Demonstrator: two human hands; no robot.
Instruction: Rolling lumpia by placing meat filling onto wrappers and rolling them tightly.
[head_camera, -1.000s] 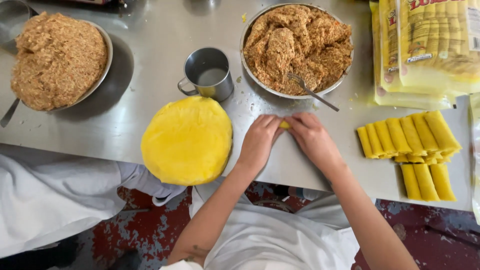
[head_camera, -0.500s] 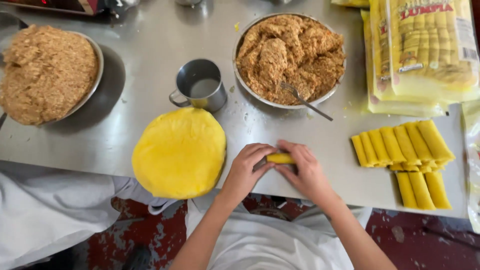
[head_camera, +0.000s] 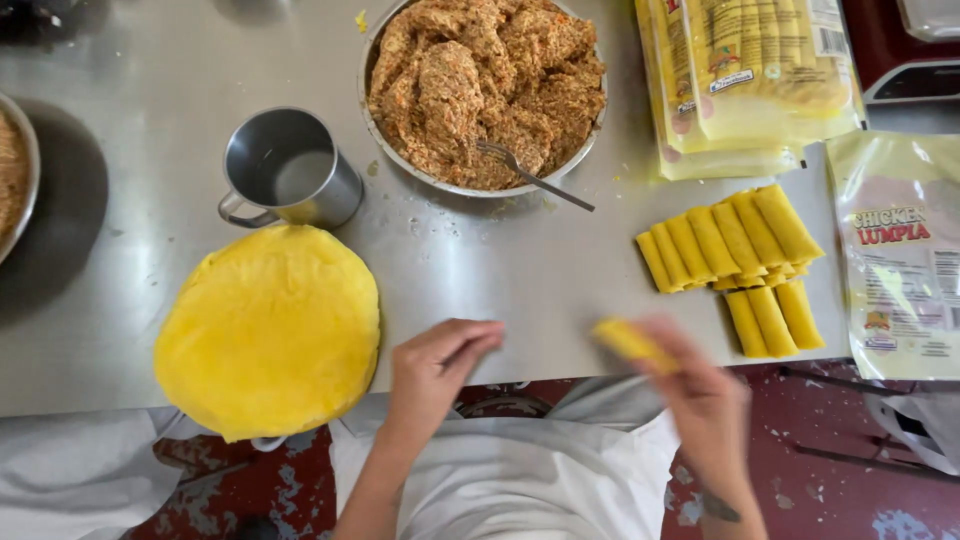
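Fingers of the right hand (head_camera: 700, 395) pinched a blurred yellow roll (head_camera: 632, 343) above the table edge (head_camera: 560, 330), near the rows of finished rolls (head_camera: 735, 250). The left hand (head_camera: 432, 372) held nothing, fingers loosely curled, just beside the stack of round wrappers (head_camera: 268, 330).

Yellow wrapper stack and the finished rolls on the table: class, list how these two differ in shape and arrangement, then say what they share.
The wrapper stack is flat and round; the finished rolls are narrow tubes. The wrapper stack lies as one pile near the metal cup; the finished rolls lie side by side in two rows. Both are yellow and rest on the steel table.
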